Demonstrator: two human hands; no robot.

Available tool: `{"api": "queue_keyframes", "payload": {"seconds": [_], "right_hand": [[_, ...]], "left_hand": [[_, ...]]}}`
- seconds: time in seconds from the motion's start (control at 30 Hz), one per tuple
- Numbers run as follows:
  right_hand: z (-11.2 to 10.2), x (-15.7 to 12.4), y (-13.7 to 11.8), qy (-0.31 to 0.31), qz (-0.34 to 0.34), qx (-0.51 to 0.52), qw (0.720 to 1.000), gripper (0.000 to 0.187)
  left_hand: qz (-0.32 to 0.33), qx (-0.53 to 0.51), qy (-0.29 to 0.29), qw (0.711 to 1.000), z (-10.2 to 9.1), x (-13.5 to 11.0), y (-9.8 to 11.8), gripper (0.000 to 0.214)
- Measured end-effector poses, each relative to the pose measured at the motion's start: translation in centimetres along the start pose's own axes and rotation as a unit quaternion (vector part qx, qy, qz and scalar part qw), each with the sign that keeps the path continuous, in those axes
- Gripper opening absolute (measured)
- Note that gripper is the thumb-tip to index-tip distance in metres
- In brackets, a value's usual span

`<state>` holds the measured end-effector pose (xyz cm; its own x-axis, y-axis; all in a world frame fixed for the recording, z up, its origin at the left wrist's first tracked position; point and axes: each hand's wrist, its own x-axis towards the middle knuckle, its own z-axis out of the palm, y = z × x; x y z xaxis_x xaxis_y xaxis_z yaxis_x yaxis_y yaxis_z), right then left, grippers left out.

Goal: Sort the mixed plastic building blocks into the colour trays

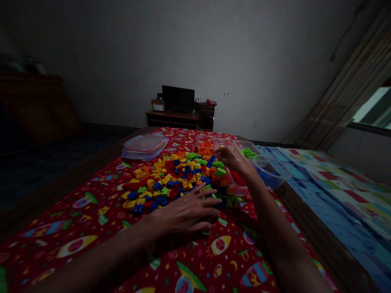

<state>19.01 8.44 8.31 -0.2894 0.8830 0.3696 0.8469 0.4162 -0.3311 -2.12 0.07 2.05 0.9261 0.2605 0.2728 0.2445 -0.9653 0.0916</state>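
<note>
A heap of toy building bricks in yellow, blue, red, green and orange lies on a red patterned cloth. My left hand rests with fingers spread at the heap's near right edge. Above the clear plastic boxes on the right, my right hand has its fingertips pinched together; what they hold, if anything, I cannot make out. Orange bricks fill one compartment near that hand, and green bricks lie in another. Red bricks sit below my right wrist. A round clear tub beside it contains blue bricks.
Clear lids are stacked left of the heap. The red cloth has a wooden edge along its right side, with a blue checkered bedspread beyond. A low desk with a monitor stands by the far wall.
</note>
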Motion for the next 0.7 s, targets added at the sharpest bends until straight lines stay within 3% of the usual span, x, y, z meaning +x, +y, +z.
{"api": "queue_keyframes", "payload": {"seconds": [0.1, 0.27, 0.47, 0.57, 0.7], "right_hand": [[-0.2, -0.3, -0.9, -0.075, -0.003, -0.026, 0.997, 0.027], [-0.1, -1.0, -2.6, -0.187, -0.016, -0.137, 0.973, 0.019], [1.8, -1.1, -3.1, -0.217, -0.032, -0.177, 0.960, 0.020], [1.2, -0.7, -2.8, -0.235, -0.039, -0.141, 0.961, 0.027], [-0.1, -0.5, -2.4, -0.215, -0.032, -0.058, 0.974, 0.036]], "left_hand": [[-0.021, 0.038, -0.005, 0.999, 1.1, 0.1, 0.2, 0.023], [-0.048, 0.069, 0.013, 0.996, 1.0, -0.3, -2.4, 0.018], [-0.051, 0.056, 0.024, 0.997, -0.8, -0.6, -3.7, 0.015], [-0.074, 0.046, 0.047, 0.995, -1.2, -0.9, -4.2, 0.017], [-0.086, 0.038, 0.058, 0.994, -1.5, -1.3, -5.0, 0.018]]}}
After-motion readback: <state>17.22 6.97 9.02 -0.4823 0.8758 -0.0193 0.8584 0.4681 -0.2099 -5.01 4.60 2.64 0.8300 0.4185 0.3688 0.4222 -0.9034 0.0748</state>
